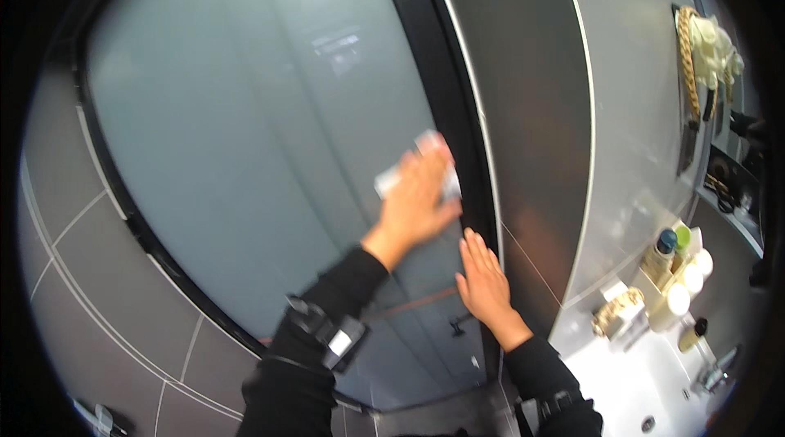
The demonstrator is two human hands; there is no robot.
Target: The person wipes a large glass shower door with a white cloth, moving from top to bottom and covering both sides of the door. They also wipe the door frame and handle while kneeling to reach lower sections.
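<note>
My left hand [417, 201] lies over a white wiping cloth or tissue [387, 180], pressing it against a frosted glass panel [245, 118]. White edges of the cloth stick out on both sides of the fingers; the rest is hidden under the hand. The cloth's right side is close to the black frame [451, 93] of the panel. Lower down, my right hand [486, 277] is laid flat on this frame with nothing in it, its fingers straight and thumb apart. Below and left of it, a small black handle or knob [459, 325] shows on the glass.
A white washbasin [613, 382] with a chrome tap [717, 372] stands at lower right. Several bottles, including a blue-capped one [665, 244], crowd its ledge. A braided rope [687, 63] hangs by the mirror. Grey tiles [80, 290] cover the left wall.
</note>
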